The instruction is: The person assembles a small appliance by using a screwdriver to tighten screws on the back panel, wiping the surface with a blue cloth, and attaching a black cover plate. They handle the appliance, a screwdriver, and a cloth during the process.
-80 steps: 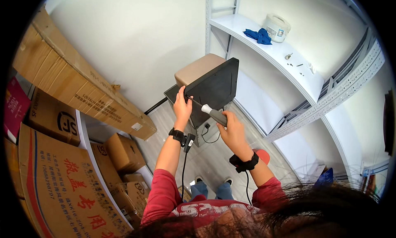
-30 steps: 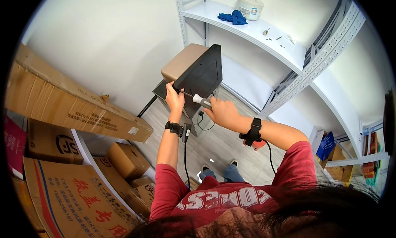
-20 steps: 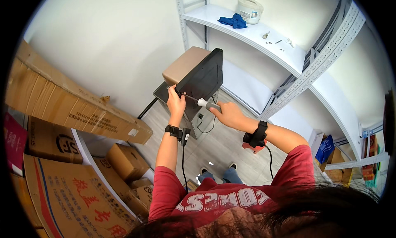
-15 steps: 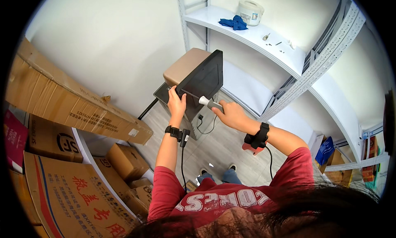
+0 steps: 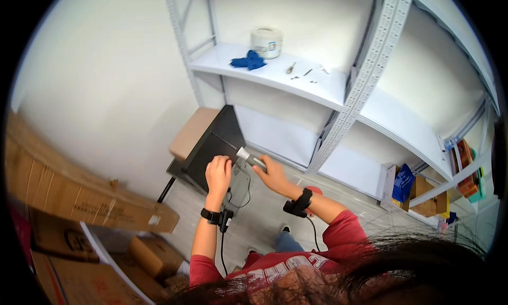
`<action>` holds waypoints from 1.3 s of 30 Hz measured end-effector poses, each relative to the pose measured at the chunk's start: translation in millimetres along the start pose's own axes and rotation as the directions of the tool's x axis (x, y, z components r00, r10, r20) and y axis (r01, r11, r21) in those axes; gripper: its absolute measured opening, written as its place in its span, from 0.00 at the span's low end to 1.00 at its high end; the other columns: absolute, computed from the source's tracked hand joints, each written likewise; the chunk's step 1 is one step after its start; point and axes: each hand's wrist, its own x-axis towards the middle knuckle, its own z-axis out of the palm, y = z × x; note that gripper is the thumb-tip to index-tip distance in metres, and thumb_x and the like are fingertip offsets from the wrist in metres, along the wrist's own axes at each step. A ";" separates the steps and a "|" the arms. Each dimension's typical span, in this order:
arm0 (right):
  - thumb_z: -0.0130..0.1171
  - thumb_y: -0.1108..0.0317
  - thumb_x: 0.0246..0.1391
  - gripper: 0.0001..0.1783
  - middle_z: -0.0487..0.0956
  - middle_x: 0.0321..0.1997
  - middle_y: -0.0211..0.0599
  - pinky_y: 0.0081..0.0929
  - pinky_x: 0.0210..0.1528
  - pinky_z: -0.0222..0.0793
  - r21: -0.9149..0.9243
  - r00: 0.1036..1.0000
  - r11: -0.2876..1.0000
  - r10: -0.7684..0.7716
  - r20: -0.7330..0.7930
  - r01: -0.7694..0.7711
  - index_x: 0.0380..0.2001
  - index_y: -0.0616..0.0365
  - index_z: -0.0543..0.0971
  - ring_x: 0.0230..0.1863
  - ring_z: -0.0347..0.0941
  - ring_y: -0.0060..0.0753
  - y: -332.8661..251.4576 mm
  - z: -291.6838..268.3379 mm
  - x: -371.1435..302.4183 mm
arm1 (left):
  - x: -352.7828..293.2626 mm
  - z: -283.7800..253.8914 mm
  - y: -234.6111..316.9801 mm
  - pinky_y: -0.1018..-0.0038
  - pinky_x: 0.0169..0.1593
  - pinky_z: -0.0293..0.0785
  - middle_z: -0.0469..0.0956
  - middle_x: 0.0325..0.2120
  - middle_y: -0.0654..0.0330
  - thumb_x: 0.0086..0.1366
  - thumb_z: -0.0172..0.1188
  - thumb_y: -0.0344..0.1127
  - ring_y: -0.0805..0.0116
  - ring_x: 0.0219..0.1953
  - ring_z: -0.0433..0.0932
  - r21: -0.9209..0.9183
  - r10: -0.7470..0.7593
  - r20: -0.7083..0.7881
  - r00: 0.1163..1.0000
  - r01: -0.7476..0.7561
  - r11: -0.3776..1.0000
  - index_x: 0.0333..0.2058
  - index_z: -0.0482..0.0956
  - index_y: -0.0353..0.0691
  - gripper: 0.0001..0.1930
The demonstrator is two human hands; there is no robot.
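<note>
My right hand is wrapped round the grey handle of a screwdriver with a white collar. Its long thin shaft points up and left across the black panel of a boxy appliance with a brownish casing. Whether the tip touches the panel, I cannot tell. My left hand is in front of the panel's lower part, below the screwdriver, its fingers curled together. Anything pinched in them is hidden. The appliance rests on a dark-topped stand. Each wrist wears a black strap with a cabled module.
Ahead, a white metal shelf carries a whitish pot, a blue cloth and several small parts. A long cardboard box leans at the left above other cartons. A cable hangs below the appliance. More shelving stands right.
The view has swung, so the shelf and appliance appear further left. My left hand has come off the panel's edge and its fingers have curled in. The screwdriver stays in my right hand.
</note>
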 end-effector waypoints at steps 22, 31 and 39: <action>0.64 0.68 0.39 0.21 0.78 0.30 0.41 0.32 0.35 0.70 0.062 0.909 0.944 0.329 -0.256 -0.324 0.38 0.62 0.70 0.31 0.76 0.40 267.4 -243.5 175.6 | 217.3 373.1 117.8 0.66 0.35 0.71 0.72 0.37 0.56 0.54 0.57 0.26 0.57 0.32 0.75 -0.334 0.286 0.188 0.940 -0.213 0.918 0.42 0.74 0.39 0.14; 0.68 0.66 0.33 0.22 0.78 0.26 0.43 0.32 0.34 0.70 -0.138 0.859 0.880 0.392 -0.330 -0.455 0.29 0.63 0.68 0.30 0.76 0.42 378.6 -284.5 296.4 | 311.4 520.2 60.9 0.64 0.38 0.71 0.71 0.39 0.54 0.54 0.59 0.29 0.53 0.35 0.74 -0.417 0.168 0.395 0.903 0.013 0.909 0.42 0.73 0.37 0.15; 0.68 0.67 0.31 0.23 0.78 0.28 0.45 0.34 0.36 0.71 -0.204 0.822 0.811 0.478 -0.308 -0.548 0.30 0.63 0.68 0.32 0.77 0.46 435.7 -301.2 382.4 | 367.7 628.5 22.1 0.63 0.40 0.71 0.71 0.39 0.51 0.52 0.61 0.28 0.51 0.39 0.73 -0.367 0.197 0.582 0.789 0.039 0.930 0.42 0.72 0.33 0.17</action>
